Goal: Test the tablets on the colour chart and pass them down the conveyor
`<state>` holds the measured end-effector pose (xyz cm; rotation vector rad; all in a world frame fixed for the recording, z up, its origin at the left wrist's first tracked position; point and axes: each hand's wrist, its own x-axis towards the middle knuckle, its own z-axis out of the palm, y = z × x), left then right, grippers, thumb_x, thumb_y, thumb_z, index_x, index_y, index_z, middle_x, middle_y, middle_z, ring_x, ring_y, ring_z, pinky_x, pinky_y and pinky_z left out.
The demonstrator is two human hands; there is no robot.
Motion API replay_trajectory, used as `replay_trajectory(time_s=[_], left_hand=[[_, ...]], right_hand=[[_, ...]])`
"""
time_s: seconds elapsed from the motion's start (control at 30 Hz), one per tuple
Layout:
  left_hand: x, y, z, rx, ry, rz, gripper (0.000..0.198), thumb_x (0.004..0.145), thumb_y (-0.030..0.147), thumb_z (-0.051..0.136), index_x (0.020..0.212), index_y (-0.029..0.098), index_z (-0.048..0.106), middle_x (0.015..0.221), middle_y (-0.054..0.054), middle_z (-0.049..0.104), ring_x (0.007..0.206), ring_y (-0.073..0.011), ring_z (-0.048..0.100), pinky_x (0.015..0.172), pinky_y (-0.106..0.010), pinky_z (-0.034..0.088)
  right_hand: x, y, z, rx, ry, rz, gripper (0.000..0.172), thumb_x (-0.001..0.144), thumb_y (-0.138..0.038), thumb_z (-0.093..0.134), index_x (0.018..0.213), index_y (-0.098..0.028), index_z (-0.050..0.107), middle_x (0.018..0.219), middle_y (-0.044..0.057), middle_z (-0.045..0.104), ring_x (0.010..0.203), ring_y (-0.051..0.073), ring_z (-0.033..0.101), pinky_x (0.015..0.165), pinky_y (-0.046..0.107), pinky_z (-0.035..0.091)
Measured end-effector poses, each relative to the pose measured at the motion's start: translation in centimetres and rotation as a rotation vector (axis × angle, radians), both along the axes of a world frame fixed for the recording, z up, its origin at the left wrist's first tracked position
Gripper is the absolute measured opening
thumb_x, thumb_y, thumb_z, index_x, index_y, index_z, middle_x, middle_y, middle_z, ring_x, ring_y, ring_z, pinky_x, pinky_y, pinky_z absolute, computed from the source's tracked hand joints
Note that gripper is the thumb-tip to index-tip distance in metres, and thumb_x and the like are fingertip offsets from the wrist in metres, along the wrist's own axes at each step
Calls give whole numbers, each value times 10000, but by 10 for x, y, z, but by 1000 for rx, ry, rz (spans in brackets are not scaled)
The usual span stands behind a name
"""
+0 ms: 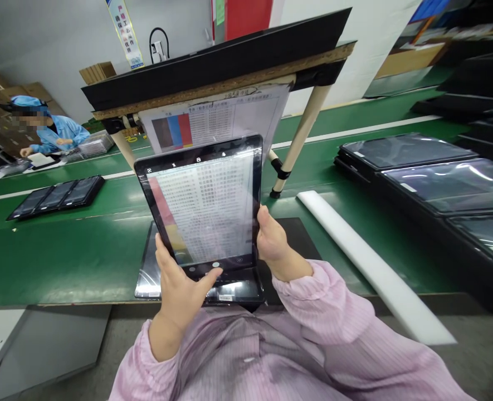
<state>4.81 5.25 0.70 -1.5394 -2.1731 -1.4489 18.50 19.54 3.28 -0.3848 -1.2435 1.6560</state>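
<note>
Between my hands a black-framed tablet (208, 206) is held upright, its camera screen showing a printed chart with colour blocks. My left hand (181, 284) grips the lower left edge, the thumb reaching over the bottom of the screen near the shutter button. My right hand (272, 239) holds the right edge, with the thumb up along the side. Behind the tablet hangs the printed chart sheet (213, 122), under a shelf. Below it, on the bench, lies another dark glossy tablet (233, 291), partly hidden by the held one and my left hand.
A shelf (225, 61) on pipe legs stands ahead on the green bench (62, 250). Stacked trays of tablets (430, 178) are at right, beside a white foam strip (371, 262). Another tablet tray (56, 196) lies at left. A co-worker in blue (56, 125) works far left.
</note>
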Motion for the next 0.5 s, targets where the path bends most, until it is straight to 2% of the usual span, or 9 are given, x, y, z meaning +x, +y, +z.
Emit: replay_trajectory(time_s=[0.13,0.17,0.23,0.3,0.37,0.43,0.5], left_hand=[[0,0,-2,16,-41,-17,1353,637,563,864,1593,186,-16,1652,-272,75,1531,-424,132,1202,-606,238],[-1,-1,-2,36,-52,-35,1299,667,545,852,1593,186,15,1648,-266,111,1530,-410,154,1207,-589,239],[-4,-1,-4,136,-134,-90,1036,804,510,750,1580,186,144,1613,-242,262,1506,-363,269,1202,-545,279],[-10,-2,-4,268,-343,-153,701,936,480,584,1526,221,308,1510,-187,465,1408,-300,456,1152,-496,382],[-15,-2,-3,335,-628,-195,516,976,472,503,1455,293,434,1399,-115,599,1271,-247,592,1063,-446,486],[-17,0,0,313,-853,-233,478,946,486,548,1408,370,504,1356,-60,648,1204,-233,636,994,-421,541],[-15,3,3,270,-984,-264,497,913,488,595,1400,420,526,1353,-32,660,1204,-248,638,960,-429,565]], right_hand=[[0,0,1,5,-35,-10,723,809,-823,509,1255,-268,633,1267,48,688,1345,287,528,1093,474,499],[0,-1,1,14,-43,-9,733,814,-826,497,1266,-266,631,1278,49,683,1347,289,526,1093,477,499],[1,-2,3,40,-60,-2,741,832,-825,468,1289,-263,629,1313,48,664,1363,290,509,1102,478,493],[3,-5,5,65,-64,7,731,863,-806,444,1325,-266,616,1351,45,641,1383,287,487,1113,477,485],[9,-9,8,114,-46,0,679,920,-744,420,1392,-278,571,1413,31,596,1413,271,449,1149,474,449],[20,-12,14,230,-25,-39,628,977,-659,396,1490,-303,464,1523,-2,481,1471,244,353,1215,464,355],[34,-14,23,386,-61,-90,615,1014,-593,369,1569,-336,313,1618,-54,311,1519,220,230,1264,454,240]])
